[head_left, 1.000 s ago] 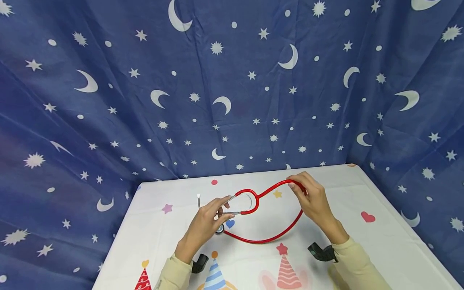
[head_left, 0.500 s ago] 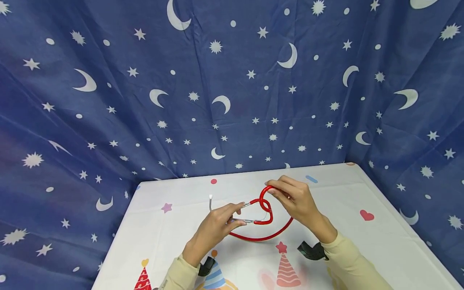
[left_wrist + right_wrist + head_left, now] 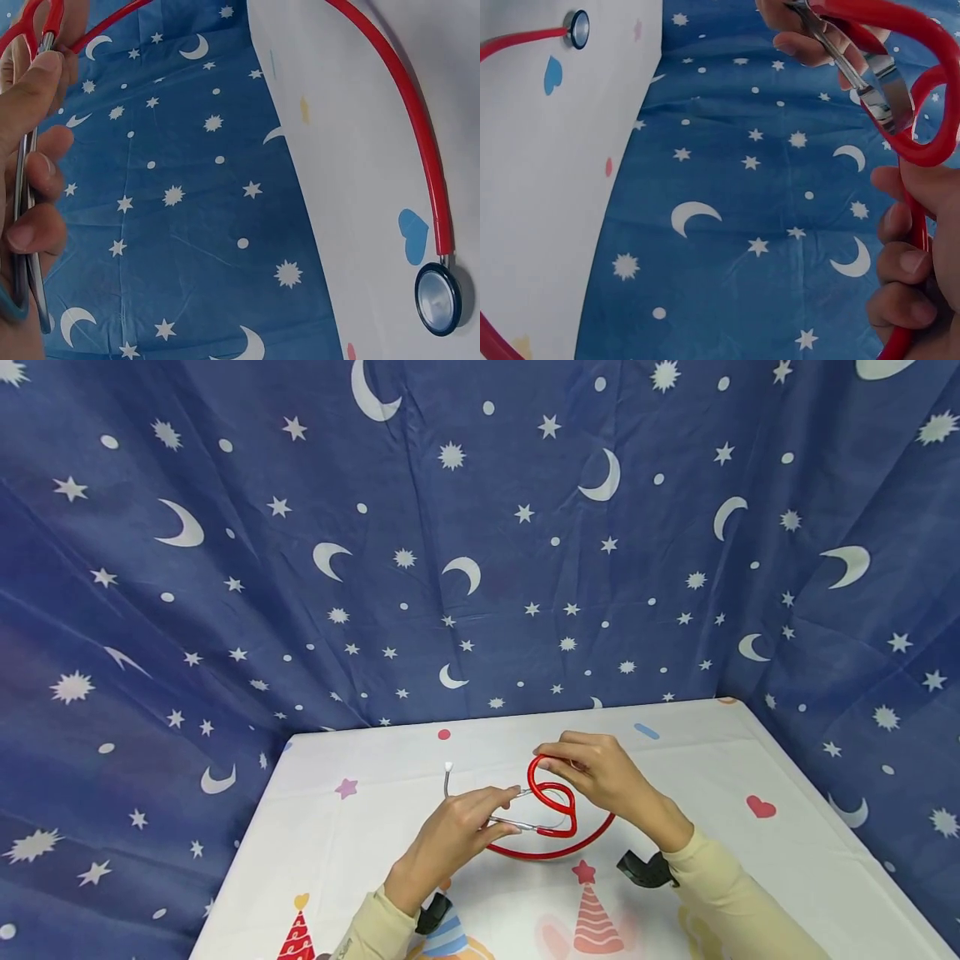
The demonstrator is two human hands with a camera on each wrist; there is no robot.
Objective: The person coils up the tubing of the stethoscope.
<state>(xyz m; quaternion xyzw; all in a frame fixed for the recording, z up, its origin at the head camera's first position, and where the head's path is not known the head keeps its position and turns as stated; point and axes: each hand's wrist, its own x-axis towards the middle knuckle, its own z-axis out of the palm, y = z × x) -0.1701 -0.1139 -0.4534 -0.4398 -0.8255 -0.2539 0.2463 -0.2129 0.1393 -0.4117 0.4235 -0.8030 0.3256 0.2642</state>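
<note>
A red stethoscope [image 3: 557, 832] is held between both hands above the table. My left hand [image 3: 459, 828] grips its two metal ear tubes [image 3: 28, 195], and one white eartip [image 3: 448, 767] sticks up behind the fingers. My right hand [image 3: 600, 772] pinches the red tubing, which is bent into a loop over the fork where the ear tubes join. In the right wrist view more fingers [image 3: 904, 304] curl round the tubing. The rest of the tube sweeps down over the table to the round chestpiece [image 3: 439, 298], which the left hand hides in the head view.
A white tablecloth [image 3: 705, 760] printed with party hats, stars and hearts covers the table. Behind and beside it hangs a blue curtain [image 3: 510, 568] with moons and stars. Black wrist mounts [image 3: 647, 868] sit below the hands.
My right hand has come left and bent the tubing into a loop over the fork. My left hand has shifted right and slightly down with the ear tubes.
</note>
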